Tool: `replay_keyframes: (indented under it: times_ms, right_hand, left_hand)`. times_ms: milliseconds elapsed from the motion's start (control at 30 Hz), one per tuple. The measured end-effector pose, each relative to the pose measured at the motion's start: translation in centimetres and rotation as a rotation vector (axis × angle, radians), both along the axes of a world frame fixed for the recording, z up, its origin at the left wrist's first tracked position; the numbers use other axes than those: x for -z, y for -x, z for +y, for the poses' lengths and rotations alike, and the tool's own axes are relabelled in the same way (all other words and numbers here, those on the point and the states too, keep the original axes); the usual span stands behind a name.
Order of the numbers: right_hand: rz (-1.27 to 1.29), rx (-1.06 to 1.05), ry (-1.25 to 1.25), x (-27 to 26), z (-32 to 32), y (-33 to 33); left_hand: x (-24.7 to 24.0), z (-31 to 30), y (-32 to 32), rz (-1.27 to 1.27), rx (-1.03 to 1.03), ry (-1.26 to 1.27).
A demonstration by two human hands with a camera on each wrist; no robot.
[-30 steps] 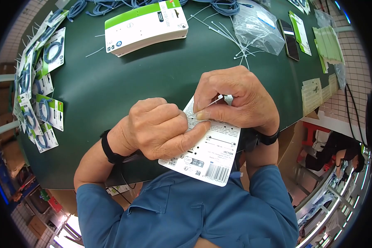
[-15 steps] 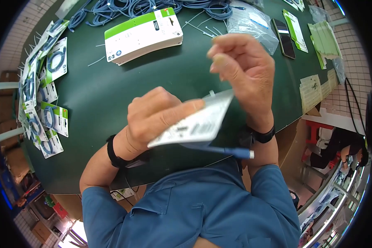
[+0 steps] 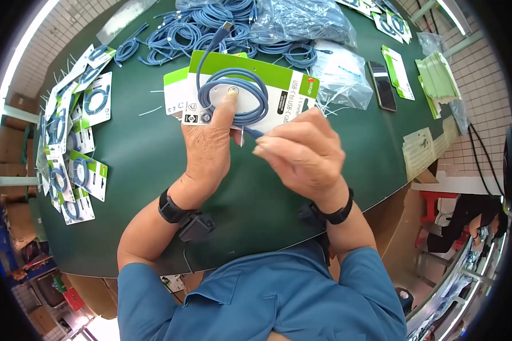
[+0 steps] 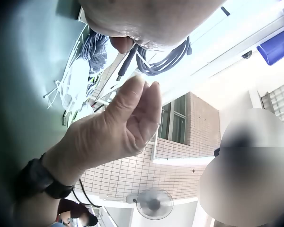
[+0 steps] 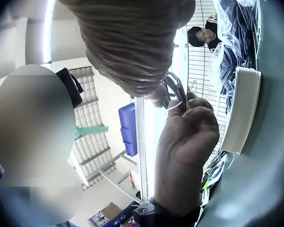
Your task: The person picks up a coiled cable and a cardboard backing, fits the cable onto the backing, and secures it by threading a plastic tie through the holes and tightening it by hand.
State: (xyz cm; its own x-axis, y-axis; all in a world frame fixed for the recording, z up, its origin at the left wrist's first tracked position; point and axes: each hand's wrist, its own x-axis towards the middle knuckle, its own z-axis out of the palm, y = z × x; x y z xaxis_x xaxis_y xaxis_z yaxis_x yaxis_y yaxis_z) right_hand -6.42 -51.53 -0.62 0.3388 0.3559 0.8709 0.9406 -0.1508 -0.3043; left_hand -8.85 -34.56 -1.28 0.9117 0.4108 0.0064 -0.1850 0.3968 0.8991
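Note:
My left hand grips a green and white cable card held up over the table, its thumb pressing inside a coiled blue USB-C cable on the front. One cable end with a metal-tipped plug sticks up past the card's top edge. The other end hangs at the lower edge, beside a white cable tie tail. My right hand hovers just right of that tail, fingers loosely bent, thumb and fingertips close together. In the left wrist view nothing shows between the right hand's fingertips.
Behind the card stands a stack of cards. Bundled blue cables and plastic bags lie at the back. Carded cables line the left side. A phone and green cards lie at the right.
The card has been turned from its printed back to the side with the coil, and raised away from the body. The right hand let go, swung away, then came back near the card's lower edge.

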Motion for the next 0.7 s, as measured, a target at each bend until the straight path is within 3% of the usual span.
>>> replay_keyframes:
  times_ms: [267, 700]
  right_hand:
    - [-0.013, 0.146, 0.169, 1.5, 0.4, -0.7]
    - [0.071, -0.006, 0.057, 2.2, 1.7, 0.9]
  left_hand:
    - [1.1, -0.6, -0.3, 0.001, 0.064, 0.141]
    - [2.4, 0.4, -0.1, -0.011, -0.018, -0.243]
